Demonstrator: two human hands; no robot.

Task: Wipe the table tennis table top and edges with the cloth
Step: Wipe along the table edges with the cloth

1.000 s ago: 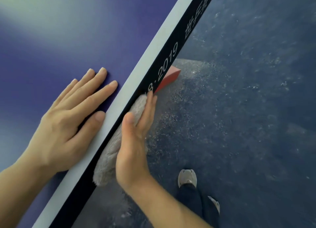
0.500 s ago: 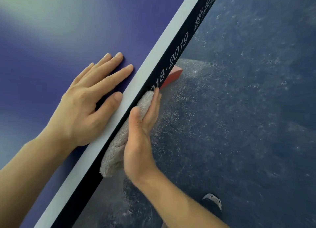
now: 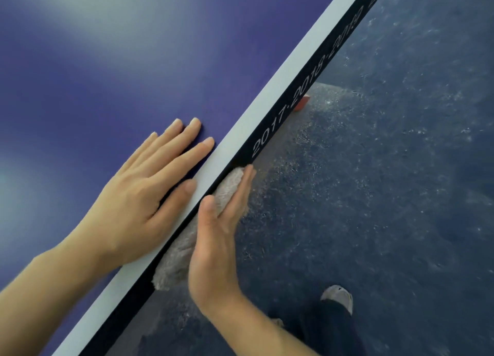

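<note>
Evidently the edge wipe is in hand: the right hand [image 3: 213, 238], straight-fingered, presses the cloth [image 3: 175, 262] against the dark side band [image 3: 307, 88] of the worktop [image 3: 133, 69], at five o'clock of the left hand [image 3: 139, 203], which lies spread flat on top. Next, I judge, it should slide toward one o'clock. The print [image 3: 292, 112] reads "2017·2018".

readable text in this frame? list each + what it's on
"2017": white print on the table's black side edge.
"2018": same edge, next along.
Third group starts "20": rest too blurred to read.
Marks beyond that, at the upper frame border: blurred and cut off, unreadable.
No text on the top, cloth or shoe.
</note>
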